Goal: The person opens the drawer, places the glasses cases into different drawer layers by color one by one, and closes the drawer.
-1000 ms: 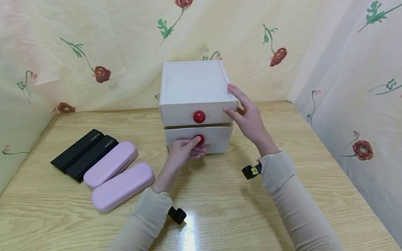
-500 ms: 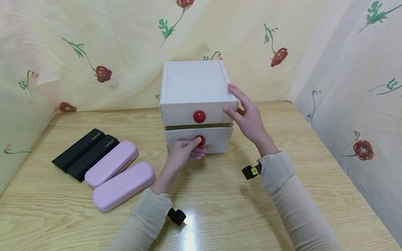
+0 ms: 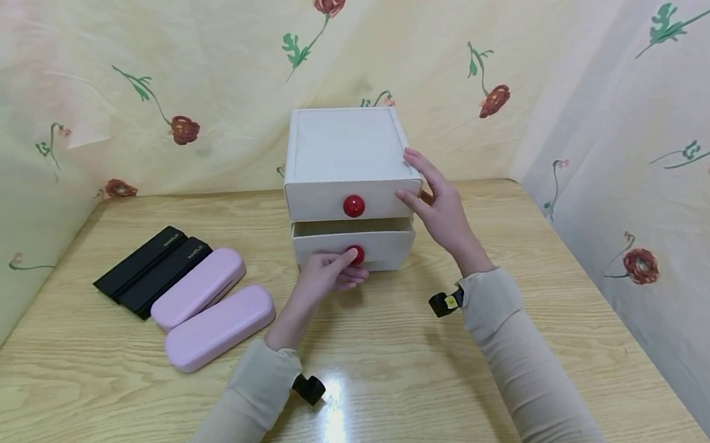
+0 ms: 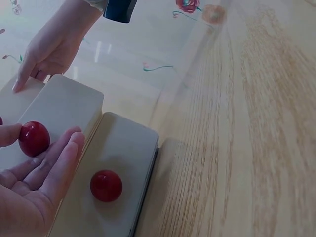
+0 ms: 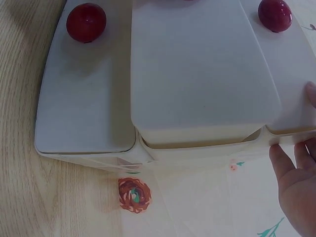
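A small white drawer cabinet [image 3: 347, 144] stands at the back of the table with red ball knobs on its drawers. My left hand [image 3: 324, 274] pinches the red knob [image 4: 34, 138] of the middle drawer [image 5: 197, 74], which juts out beyond the drawers on either side of it. The drawer's inside shows only as a narrow gap in the head view. My right hand [image 3: 444, 213] holds the cabinet's right front corner, thumb on the top drawer's face [image 3: 321, 202] and fingers along the side. Below, the bottom drawer [image 4: 118, 148] is flush; my left hand hides most of it in the head view.
Two pink oblong cases [image 3: 220, 327] lie on the wooden table [image 3: 378, 390] left of the cabinet. Beside them are two flat black cases [image 3: 147, 266]. Flower-patterned cloth [image 3: 218, 70] hangs close behind the cabinet and along both sides.
My left hand has drawn the middle drawer outward by its knob, and the gap above its front has widened. My right hand stays at the cabinet's corner.
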The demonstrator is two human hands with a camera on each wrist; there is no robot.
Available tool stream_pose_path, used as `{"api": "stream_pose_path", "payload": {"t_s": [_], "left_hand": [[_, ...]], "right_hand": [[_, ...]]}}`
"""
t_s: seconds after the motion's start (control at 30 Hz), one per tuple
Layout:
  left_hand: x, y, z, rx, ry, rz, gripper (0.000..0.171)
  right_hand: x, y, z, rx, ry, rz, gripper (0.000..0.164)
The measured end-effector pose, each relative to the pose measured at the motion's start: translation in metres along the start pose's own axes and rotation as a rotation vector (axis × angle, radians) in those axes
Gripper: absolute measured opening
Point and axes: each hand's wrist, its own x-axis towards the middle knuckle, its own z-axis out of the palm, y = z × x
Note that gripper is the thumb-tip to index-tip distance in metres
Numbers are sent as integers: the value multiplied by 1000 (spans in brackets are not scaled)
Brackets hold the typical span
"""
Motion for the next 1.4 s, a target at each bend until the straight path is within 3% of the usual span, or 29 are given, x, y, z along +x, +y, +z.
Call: {"api": "stream_pose_path", "payload": {"t_s": [1.4], "left_hand": [[-21,-8,2,46,-40,0,46]], "right_hand": [[1,2,1,-5,1,-1,60]]}}
